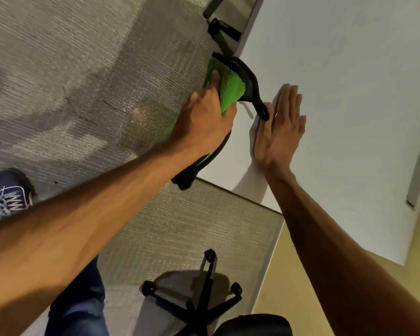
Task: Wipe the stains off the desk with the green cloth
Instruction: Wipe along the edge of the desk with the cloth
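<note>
Head view, tilted. I see the white desk (337, 93) filling the upper right, its corner edge running just beside both hands.

Left hand (204, 124): closed around the green cloth (226, 89), thumb pressed on top of the fabric. The cloth is bunched, green on one face with a black border and a dark underside. It sits at the desk edge — part of it lies over the desktop, and a folded tail hangs below the hand toward the carpet (70, 81). A black loop of the border curls out onto the desk and touches the right hand's thumb side.

Right hand (279, 132): open flat, fingers together and extended, palm down on the desk just beside the cloth. It holds nothing.

I cannot make out any stains on the desk surface from this view.

Lower frame: a black chair base (201, 297) with castors stands on the carpet. At the left edge — a dark blue shoe (11, 190) with white laces, and a jeans leg (80, 306) below the left forearm.
</note>
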